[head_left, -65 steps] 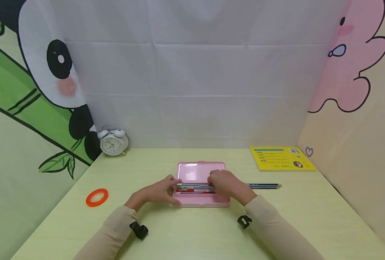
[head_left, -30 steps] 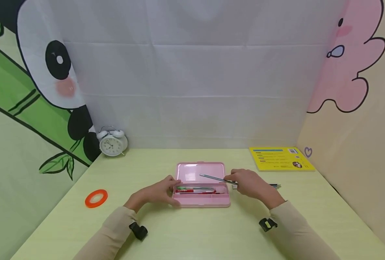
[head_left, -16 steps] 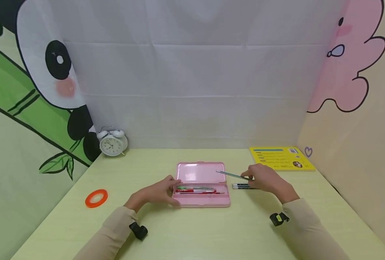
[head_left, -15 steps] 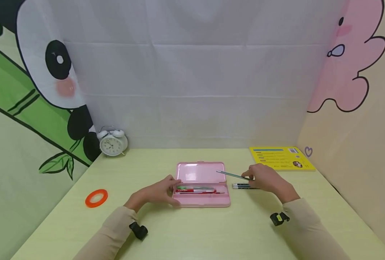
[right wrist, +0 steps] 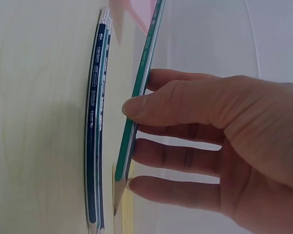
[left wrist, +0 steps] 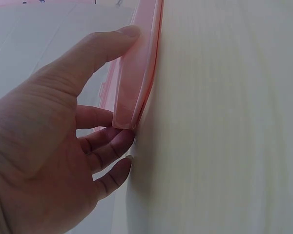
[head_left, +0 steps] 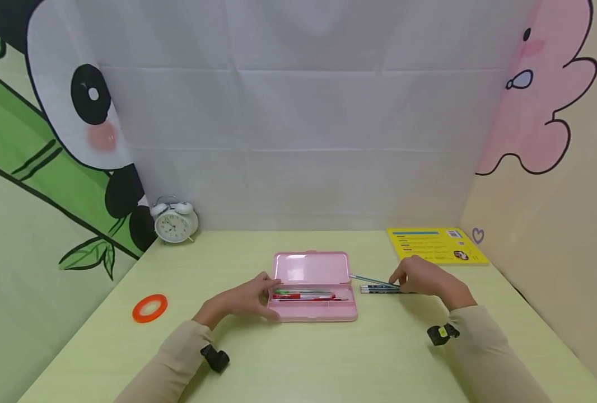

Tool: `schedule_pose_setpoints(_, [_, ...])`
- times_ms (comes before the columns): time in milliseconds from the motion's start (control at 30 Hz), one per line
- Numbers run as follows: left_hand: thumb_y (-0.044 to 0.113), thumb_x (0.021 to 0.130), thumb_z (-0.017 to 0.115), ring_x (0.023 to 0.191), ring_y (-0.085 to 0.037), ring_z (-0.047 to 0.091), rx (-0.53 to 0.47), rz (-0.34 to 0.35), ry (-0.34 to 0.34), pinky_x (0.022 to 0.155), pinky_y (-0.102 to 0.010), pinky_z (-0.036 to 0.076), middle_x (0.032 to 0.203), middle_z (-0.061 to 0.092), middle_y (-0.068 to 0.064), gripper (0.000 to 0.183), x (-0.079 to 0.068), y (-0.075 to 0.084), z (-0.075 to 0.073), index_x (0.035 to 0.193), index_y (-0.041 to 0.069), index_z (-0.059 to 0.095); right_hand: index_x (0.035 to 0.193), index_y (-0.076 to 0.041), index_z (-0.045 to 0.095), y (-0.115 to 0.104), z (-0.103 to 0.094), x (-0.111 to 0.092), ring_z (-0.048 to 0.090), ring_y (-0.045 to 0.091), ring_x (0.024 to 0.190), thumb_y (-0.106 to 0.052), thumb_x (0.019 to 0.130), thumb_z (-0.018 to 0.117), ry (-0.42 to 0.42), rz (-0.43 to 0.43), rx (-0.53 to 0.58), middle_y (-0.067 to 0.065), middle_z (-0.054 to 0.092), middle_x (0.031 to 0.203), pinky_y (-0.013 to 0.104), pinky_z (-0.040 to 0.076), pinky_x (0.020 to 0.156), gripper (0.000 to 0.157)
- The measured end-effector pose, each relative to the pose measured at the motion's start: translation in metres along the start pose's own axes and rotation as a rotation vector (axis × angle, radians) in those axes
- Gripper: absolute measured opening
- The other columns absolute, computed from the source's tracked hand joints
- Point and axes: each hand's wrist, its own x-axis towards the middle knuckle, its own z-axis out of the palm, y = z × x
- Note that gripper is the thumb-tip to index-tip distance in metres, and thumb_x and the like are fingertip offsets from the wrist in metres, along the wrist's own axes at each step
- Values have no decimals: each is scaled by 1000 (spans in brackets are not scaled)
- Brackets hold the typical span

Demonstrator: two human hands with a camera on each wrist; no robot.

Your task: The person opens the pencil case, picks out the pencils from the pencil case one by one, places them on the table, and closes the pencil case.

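The open pink pencil case (head_left: 312,311) lies mid-table with its lid folded back. Several pens (head_left: 303,296), red and green ones among them, lie inside. My left hand (head_left: 248,296) grips its left end; in the left wrist view the thumb (left wrist: 112,44) presses the front wall and the fingers curl round the corner. My right hand (head_left: 424,278) pinches a green-and-silver pencil (right wrist: 141,78) between thumb and fingers, its sharpened tip toward the palm side. The pencil slants low over several dark blue striped pencils (right wrist: 94,122) lying side by side right of the case.
A white alarm clock (head_left: 175,222) stands at the back left. An orange tape roll (head_left: 139,313) lies on the left of the table. At the back right is a yellow book (head_left: 429,246), just behind the right hand.
My right hand has carried the green pencil out of the case to the right, then lowered it toward the blue pencils. My left hand has stayed at the case.
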Motion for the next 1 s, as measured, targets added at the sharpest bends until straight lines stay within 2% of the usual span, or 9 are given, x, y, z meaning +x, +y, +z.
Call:
schedule_pose_setpoints(367, [37,79,85,106,-20,42,7,17,-7,88,-36,40,112,41,-5,96,-1,1,-1,153,0,36,93,-10,81,6,-6,-7,56,18,80,1,83,77,0,18,51,-2,70,89,35,52,75,16])
schedule_pose_setpoints(667, [38,78,86,106,-19,43,2,1,-2,88,-36,40,110,41,-5,100,-1,2,-1,153,-3,34,92,-11,80,10,-5,-8,54,20,84,0,83,78,-15,40,53,-1,67,91,37,50,75,14])
schedule_pose_setpoints(1000, [36,77,86,106,-20,42,-17,5,2,88,-37,39,109,41,-5,100,-1,0,0,153,-4,34,87,-12,80,16,2,-5,53,19,79,1,82,78,-25,47,53,-1,66,88,34,48,70,13])
